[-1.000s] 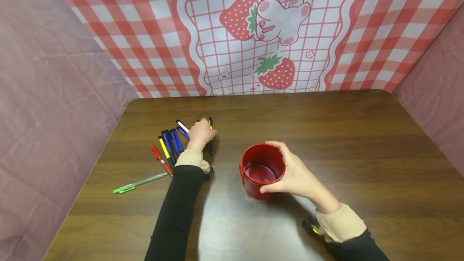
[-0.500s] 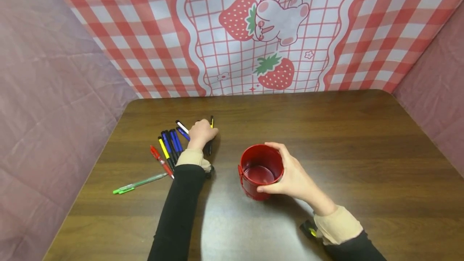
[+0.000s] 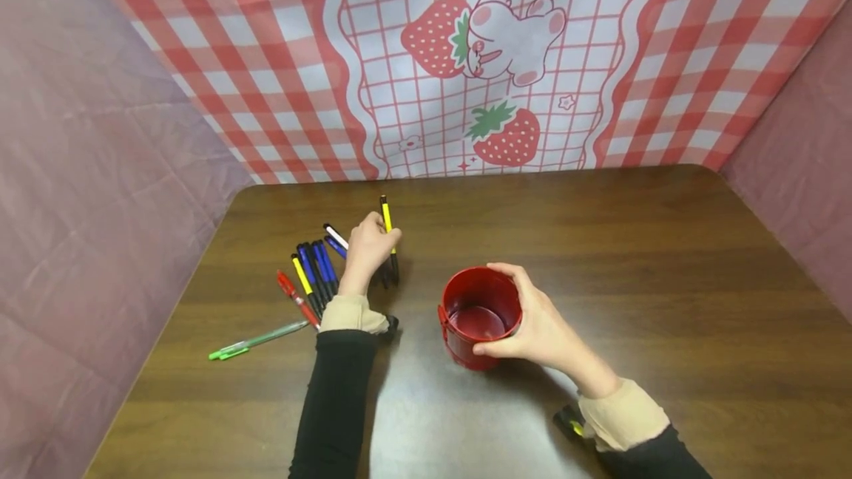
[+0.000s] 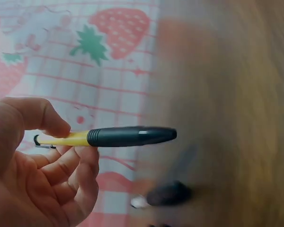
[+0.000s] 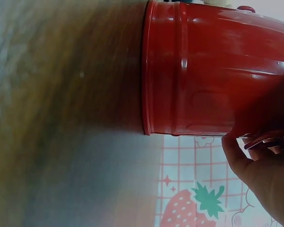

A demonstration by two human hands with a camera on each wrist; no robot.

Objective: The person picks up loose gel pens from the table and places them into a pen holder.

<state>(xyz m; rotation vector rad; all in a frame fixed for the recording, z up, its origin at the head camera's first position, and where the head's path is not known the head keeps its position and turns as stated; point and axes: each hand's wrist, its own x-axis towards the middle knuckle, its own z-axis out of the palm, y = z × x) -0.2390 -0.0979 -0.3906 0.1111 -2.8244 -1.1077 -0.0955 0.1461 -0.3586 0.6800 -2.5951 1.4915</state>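
- Left hand (image 3: 369, 251) pinches a yellow-and-black pen (image 3: 387, 214), raised between the desk's (image 3: 665, 272) far edge and the bucket.
- Right hand (image 3: 542, 320) grips the red bucket (image 3: 475, 320), standing mid-desk; wood stretches widely rightward.
- Left hand partly hides nearby pens (image 3: 323, 261).
- Left wrist view blurs one dark pen; right wrist view cuts off the bucket's mouth.

Two bare human hands, one left hand (image 3: 368, 246), one right hand (image 3: 546, 320). One round red metal bucket (image 3: 464, 351). From it, toward ten o'clock: one yellow-and-black plastic pen (image 3: 386, 213) in hand, one white-and-black pen (image 3: 336, 236), at least four blue-and-black pens (image 3: 308, 262). Toward nine: one clear green pen (image 3: 256, 341), one red pen (image 3: 297, 298), one second yellow-and-black pen (image 3: 302, 270).
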